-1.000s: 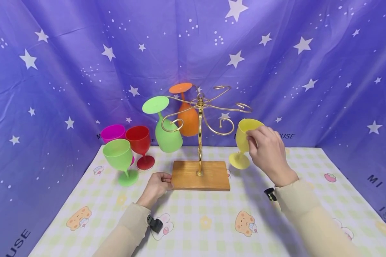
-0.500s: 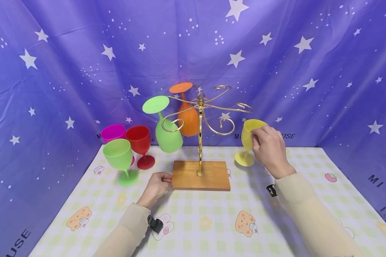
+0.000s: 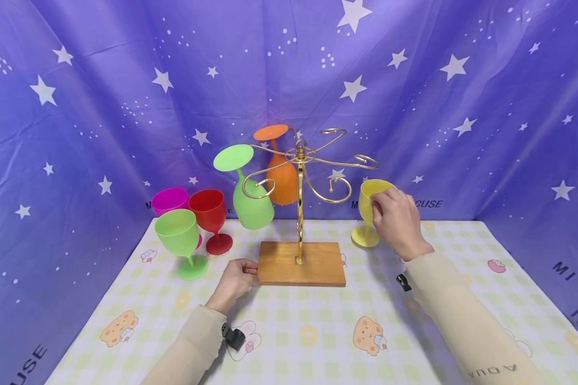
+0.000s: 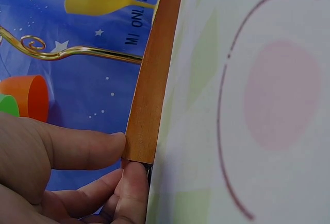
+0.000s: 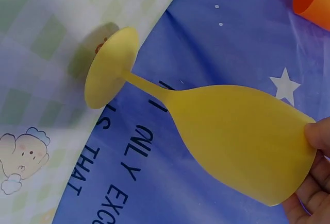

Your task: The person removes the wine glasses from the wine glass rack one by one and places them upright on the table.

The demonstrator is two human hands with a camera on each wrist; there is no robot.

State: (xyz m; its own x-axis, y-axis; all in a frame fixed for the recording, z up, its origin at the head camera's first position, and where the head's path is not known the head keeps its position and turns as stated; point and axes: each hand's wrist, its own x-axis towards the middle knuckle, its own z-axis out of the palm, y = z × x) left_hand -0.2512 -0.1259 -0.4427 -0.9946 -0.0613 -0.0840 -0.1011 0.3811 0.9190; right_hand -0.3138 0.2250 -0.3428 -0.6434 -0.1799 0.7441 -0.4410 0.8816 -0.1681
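Note:
My left hand (image 3: 234, 280) holds the left end of the wooden base (image 3: 313, 275) of a gold wire glass rack (image 3: 300, 214); in the left wrist view the thumb and fingers (image 4: 87, 147) meet its corner. My right hand (image 3: 400, 220) pinches the rim of a yellow goblet (image 5: 237, 136), upright and slightly tilted, right of the rack. Its foot is close to the tabletop; whether it touches cannot be told. An orange goblet (image 3: 281, 179) and a light green goblet (image 3: 251, 206) hang upside down by their feet on the rack's left hooks.
Standing at the left are a magenta goblet (image 3: 166, 200), a red goblet (image 3: 208, 208) and another light green goblet (image 3: 178, 234). The magenta one is partly hidden behind the others. Bare curled hooks (image 3: 339, 190) reach out from the rack's right side. A purple-blue star curtain (image 3: 270, 69) borders the checked tablecloth (image 3: 313, 321).
The right hand and yellow goblet shift right and slightly back, then the hand eases a little left while the goblet stands straighter. The left hand and rack stay in place.

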